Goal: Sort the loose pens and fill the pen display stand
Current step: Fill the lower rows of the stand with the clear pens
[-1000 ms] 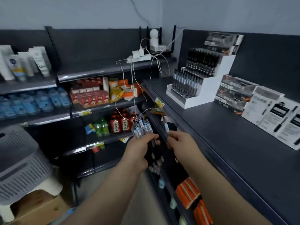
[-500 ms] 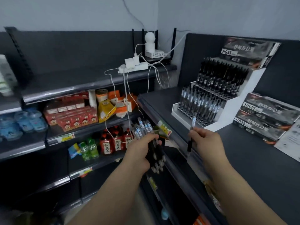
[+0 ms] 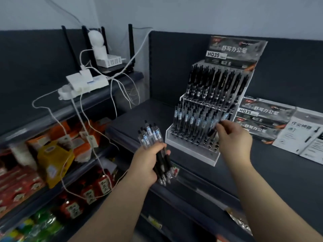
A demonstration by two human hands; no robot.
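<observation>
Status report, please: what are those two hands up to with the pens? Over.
Left hand grips a bundle of pens. Right hand pinches one pen at the display stand, lower tier. Nothing blocks the free front holes.

The wall up top is pale grey; under it dark back boards meet in a corner; a wide dark shelf runs along the right side; on the left, more dark shelves carry a white power strip near the top shelf's front edge, white wires, orange boxes and red bottles; the light is soft and dim.
</observation>
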